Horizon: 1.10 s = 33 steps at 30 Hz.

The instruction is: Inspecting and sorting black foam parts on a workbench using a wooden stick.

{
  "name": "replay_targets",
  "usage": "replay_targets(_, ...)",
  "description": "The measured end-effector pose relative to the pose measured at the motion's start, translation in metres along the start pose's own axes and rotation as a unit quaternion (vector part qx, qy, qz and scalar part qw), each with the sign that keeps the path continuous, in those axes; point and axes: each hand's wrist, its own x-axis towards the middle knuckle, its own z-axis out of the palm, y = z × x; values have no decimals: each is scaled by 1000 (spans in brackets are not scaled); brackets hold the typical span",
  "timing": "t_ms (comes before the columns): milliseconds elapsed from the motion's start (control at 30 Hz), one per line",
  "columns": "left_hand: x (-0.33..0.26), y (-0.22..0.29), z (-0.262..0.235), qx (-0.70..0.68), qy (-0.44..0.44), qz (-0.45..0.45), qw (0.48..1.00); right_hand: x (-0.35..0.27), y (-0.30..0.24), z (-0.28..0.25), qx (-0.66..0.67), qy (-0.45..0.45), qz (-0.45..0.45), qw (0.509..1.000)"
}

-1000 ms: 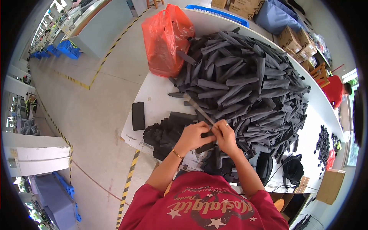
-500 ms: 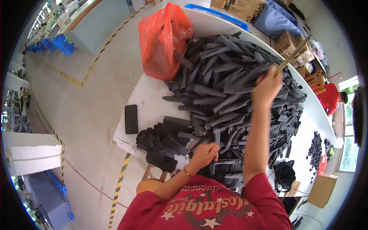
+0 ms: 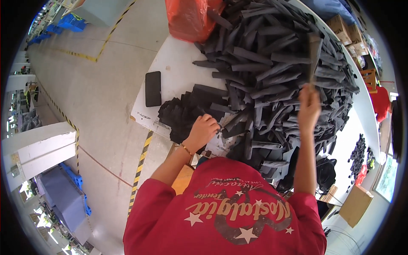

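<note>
A large heap of dark grey, tube-like fabric pieces covers much of the white table. My right hand is closed round the lower end of a narrow wooden stick, which points away from me over the heap and is smeared by motion. At the near edge of a smaller pile of black fabric pieces, my left hand has its fingers curled. Whatever it may hold is hidden under the fingers.
A black phone lies near the table's left edge. Beyond it stands a red plastic bag against the heap. A black bag and a cardboard box are at the right. Another person in red is at far right.
My right hand has swung the stick from pointing right to pointing straight away, over the heap. My left hand has moved left to the small black pile. The view has tilted nearer.
</note>
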Motion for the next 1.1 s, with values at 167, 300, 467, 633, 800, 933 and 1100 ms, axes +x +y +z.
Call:
replay_targets(167, -11, -12, 34, 149, -79, 121, 978, -127, 25, 16, 66, -191, 41, 978)
replay_targets(300, -2, -18, 23, 67, -54, 61, 994, -171, 42, 7, 51, -232, -36, 971)
replay_targets(467, 11, -17, -4, -168, -41, -61, 983, -189, 45, -17, -55, -298, -145, 942)
replay_targets(633, 20, -8, -23, -196, -34, -65, 978, -187, 46, -21, -67, -285, -171, 941)
replay_targets(800, 25, 5, -31, -200, -20, -34, 979, -182, 43, -14, -81, -275, -188, 939)
replay_targets(933, 29, 28, -23, -210, -16, -18, 977, -177, 25, 18, -29, -275, -185, 943)
replay_targets(1100, 34, 105, -59, -63, 208, 73, 973, -190, 18, 64, 220, -325, 8, 920)
